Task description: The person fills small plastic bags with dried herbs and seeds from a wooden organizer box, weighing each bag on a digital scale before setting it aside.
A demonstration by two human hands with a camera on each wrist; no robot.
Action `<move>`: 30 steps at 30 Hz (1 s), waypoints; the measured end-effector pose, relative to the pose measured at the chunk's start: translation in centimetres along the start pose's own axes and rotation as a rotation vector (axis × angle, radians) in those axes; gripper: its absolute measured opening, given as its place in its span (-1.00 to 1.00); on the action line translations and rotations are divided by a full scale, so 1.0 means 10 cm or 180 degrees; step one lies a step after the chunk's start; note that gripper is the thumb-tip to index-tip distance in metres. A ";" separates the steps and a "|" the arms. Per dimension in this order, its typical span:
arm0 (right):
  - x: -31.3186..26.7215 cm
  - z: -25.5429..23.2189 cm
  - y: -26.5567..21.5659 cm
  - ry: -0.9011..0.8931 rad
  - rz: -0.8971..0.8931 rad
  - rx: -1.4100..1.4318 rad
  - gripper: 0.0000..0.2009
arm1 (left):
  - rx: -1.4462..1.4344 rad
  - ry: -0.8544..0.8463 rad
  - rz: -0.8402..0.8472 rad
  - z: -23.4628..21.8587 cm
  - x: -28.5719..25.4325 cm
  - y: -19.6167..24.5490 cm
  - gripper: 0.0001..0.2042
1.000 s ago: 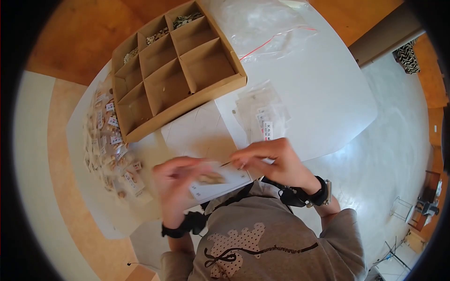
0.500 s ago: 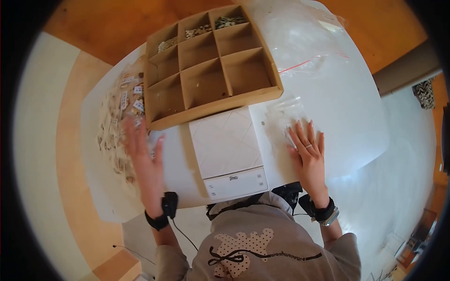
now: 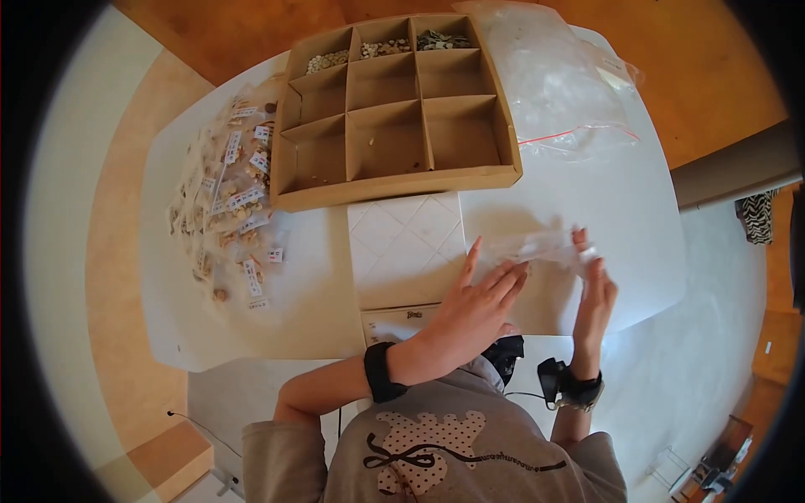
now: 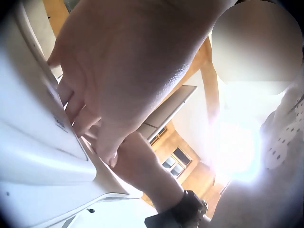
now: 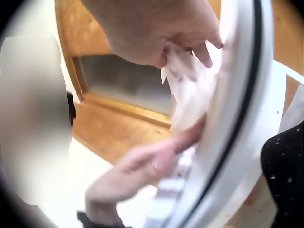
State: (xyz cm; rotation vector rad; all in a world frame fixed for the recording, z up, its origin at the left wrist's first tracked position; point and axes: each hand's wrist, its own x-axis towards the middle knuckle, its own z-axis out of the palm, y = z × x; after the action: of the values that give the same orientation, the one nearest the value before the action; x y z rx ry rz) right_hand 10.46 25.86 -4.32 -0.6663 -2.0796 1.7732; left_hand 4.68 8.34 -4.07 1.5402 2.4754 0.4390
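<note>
two hands at the clear thin plastic bagging point(image 3: 545, 245), right of centre | likely step: picking up or parting bags; next calls for a clean one-layer grip | right hand point(image 3: 597, 298) clamped on it, left hand point(image 3: 465, 323) fingers extended against it | versus earlier: left hand crossed from frame left, bagging raised

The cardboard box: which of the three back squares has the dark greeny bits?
The back right corner square of the cardboard box. Its bits look dark grey-green; the back left square's and back middle square's are paler.
</note>
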 end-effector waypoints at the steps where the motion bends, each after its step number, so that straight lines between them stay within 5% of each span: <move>1: 0.06 -0.05 -0.01 0.0050 -0.0126 -0.0020 -0.50 | -0.0037 0.0006 0.0061 0.00 0.00 0.01 -0.42; 3: 0.14 -0.12 0.18 0.0533 0.0173 0.1236 -0.48 | -0.0053 0.0072 0.0090 0.01 0.01 0.03 -0.43; 6: 0.24 -0.23 -0.18 0.0696 -0.0787 0.1435 -0.46 | -0.0169 0.0306 0.0030 0.08 0.02 0.06 -0.46; 9: 0.23 -0.16 -0.38 0.0196 -0.0746 0.1807 -0.41 | -0.1048 0.0578 -0.0071 -0.02 0.08 -0.03 -0.53; 11: 0.12 0.04 -0.36 -0.0352 -0.0400 0.2177 -0.40 | -0.2328 0.0695 -0.0372 -0.34 0.11 -0.08 -0.60; 14: -0.11 0.40 -0.25 -0.1230 0.0213 0.2346 -0.41 | -0.3092 0.1271 -0.0559 -0.53 0.05 -0.21 -0.72; 17: -0.18 0.53 -0.19 -0.1347 0.0507 0.3181 -0.53 | -0.3768 0.1310 -0.0585 -0.59 -0.07 -0.42 -0.79; 21: 0.07 0.54 -0.54 -0.1687 -0.0130 0.0533 -0.58 | -0.2551 0.0967 -0.0390 -0.84 -0.33 -0.68 -0.88; 23: 0.10 0.66 -0.60 -0.1722 -0.0076 -0.0164 -0.67 | -0.2823 0.1008 -0.0537 -0.86 -0.41 -0.78 -0.88; 27: 0.23 0.94 -0.77 -0.1538 0.0350 0.0409 -0.85 | -0.4222 0.2069 -0.0558 -0.75 -0.41 -0.85 -0.83; 30: 0.30 1.18 -0.87 -0.1974 0.0345 0.0117 -0.86 | -0.4391 0.2060 -0.0830 -0.65 -0.53 -1.02 -0.78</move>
State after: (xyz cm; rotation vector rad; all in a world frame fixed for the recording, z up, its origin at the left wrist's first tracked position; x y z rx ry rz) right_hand 0.48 16.69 2.04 -0.2291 -2.4097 2.2921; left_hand -3.62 -1.61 -1.50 0.4851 1.6951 2.1849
